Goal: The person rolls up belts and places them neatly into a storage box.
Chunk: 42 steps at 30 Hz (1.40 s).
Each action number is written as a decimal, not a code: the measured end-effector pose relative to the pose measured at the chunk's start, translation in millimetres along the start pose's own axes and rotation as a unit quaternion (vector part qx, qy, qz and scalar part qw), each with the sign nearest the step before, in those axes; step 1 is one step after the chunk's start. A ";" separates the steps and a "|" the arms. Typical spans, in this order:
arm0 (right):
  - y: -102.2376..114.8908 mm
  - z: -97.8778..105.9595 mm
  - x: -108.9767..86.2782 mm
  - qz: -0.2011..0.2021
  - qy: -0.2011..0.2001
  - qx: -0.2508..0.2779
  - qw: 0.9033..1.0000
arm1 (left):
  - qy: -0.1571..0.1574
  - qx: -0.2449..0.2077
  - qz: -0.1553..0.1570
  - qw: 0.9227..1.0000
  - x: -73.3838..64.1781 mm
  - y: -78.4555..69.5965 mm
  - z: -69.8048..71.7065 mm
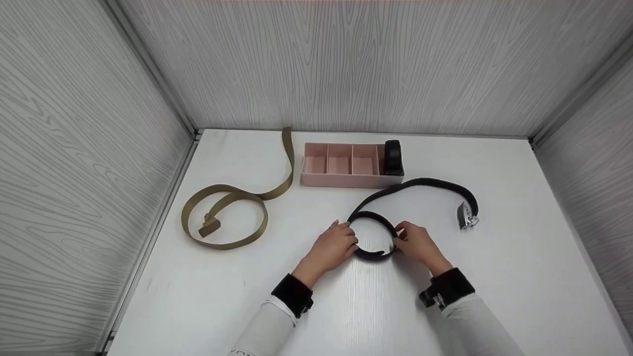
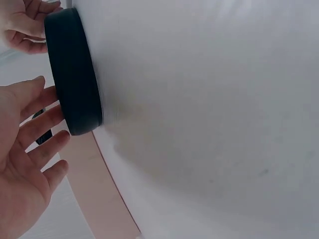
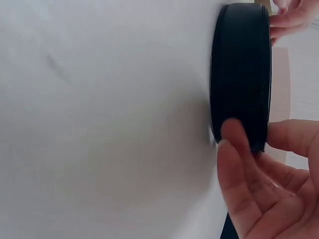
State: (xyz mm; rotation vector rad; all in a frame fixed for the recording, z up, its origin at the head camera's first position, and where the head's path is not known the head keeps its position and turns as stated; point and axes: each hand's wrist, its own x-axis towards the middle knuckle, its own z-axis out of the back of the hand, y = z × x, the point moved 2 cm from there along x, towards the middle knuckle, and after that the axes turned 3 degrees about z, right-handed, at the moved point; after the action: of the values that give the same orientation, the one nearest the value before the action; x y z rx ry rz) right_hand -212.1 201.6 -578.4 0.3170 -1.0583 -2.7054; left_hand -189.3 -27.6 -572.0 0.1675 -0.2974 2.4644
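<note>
Just below the frame's centre, wind the flat black leather-look belt [image 1: 373,256] evenly, your right hand [image 1: 419,245] pinching it, your left hand [image 1: 332,246] relaxed against it.

The left hand [image 1: 332,246] touches a looped black belt [image 1: 371,256] while the right hand [image 1: 418,244] pinches its opposite side.
</note>
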 end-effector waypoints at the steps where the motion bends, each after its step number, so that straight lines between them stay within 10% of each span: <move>1: 1.8 -2.2 -0.2 0.000 -0.001 0.004 1.000 | 0.001 0.002 -0.008 1.000 0.9 -1.8 -0.8; 13: 26.1 -19.9 -12.5 -0.015 0.036 0.017 0.999 | 0.040 0.031 -0.029 0.998 7.7 -15.6 -6.3; 19: 24.7 -11.6 -5.0 0.003 0.024 -0.071 0.997 | 0.043 0.038 -0.033 0.998 4.7 -18.7 -10.6; 30: -53.4 65.5 5.9 -0.011 -0.150 -0.281 0.948 | 0.083 -0.015 -0.016 0.996 -10.5 3.0 0.7; 42: -101.7 106.3 -18.8 -0.038 -0.167 -0.227 0.959 | 0.081 -0.035 0.035 0.995 -31.6 48.5 11.1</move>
State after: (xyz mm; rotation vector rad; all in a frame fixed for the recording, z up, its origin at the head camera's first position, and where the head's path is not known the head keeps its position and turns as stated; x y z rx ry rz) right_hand -236.3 347.6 -569.7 -0.1894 -0.4639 -3.0313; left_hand -193.9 -86.3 -575.6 -0.0747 -0.3237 2.5148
